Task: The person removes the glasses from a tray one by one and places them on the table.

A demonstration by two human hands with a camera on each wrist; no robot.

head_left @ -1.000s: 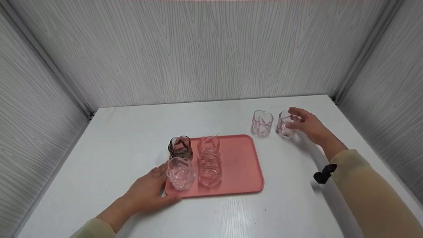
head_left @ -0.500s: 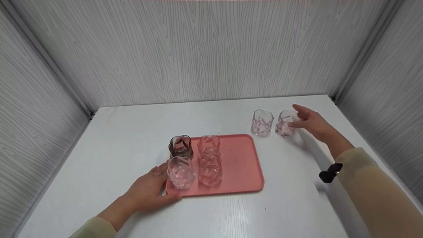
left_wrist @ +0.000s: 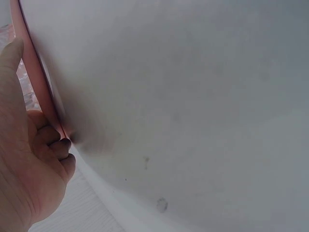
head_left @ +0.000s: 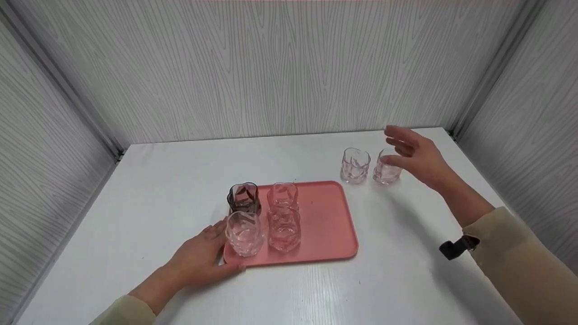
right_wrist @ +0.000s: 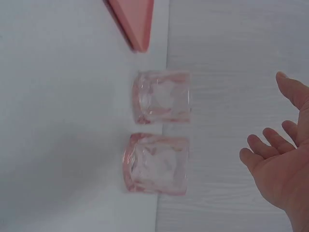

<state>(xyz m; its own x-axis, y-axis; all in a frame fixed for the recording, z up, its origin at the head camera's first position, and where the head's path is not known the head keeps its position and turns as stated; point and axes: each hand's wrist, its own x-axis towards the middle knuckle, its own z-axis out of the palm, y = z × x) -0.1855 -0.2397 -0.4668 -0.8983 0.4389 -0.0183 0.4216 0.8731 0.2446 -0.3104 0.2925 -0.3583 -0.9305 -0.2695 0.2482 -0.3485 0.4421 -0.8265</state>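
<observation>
My left hand (head_left: 196, 259) holds the front left corner of a pink tray (head_left: 327, 221). Its thumb lies along the front rim and its fingers curl at the left side, as the left wrist view shows. On the tray's left part stand a dark grey glass (head_left: 244, 196), a clear glass (head_left: 244, 234) and two pinkish glasses (head_left: 284, 232), one behind the other. Over the table at right, my right hand (head_left: 420, 158) is raised with spread fingers, holding nothing. Two pale pink glasses (right_wrist: 164, 96) stand upright there; the right-hand glass (right_wrist: 157, 164) is nearest that hand and apart from it.
The white table (head_left: 189, 167) is enclosed by grey wood-grain panels (head_left: 280, 67) at the back and both sides. A small black device (head_left: 456, 247) sits on my right sleeve.
My right hand has come away from the rightmost pale pink glass and risen above it. The glass stays standing in place. My left hand keeps its place at the tray corner.
</observation>
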